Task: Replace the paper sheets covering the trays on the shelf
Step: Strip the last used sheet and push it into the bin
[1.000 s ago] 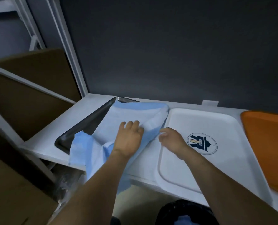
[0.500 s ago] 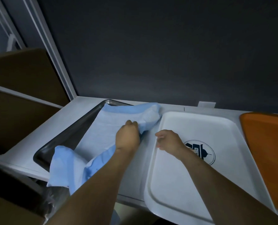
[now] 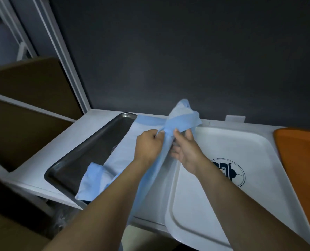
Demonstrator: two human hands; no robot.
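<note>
Blue paper sheet (image 3: 182,120) crumpled over steel tray (image 3: 89,151);
left hand (image 3: 147,147) pinches it; right hand (image 3: 188,153) grips the bunch alongside.

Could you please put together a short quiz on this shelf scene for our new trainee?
1. True or false: the white tray has no sheet on it.
2. Which tray does the blue sheet partly lie in? A. metal tray B. white tray C. orange tray
3. Fill in: the left hand and right hand both ____ the blue sheet.

Key: 1 true; 2 A; 3 grip.
</note>
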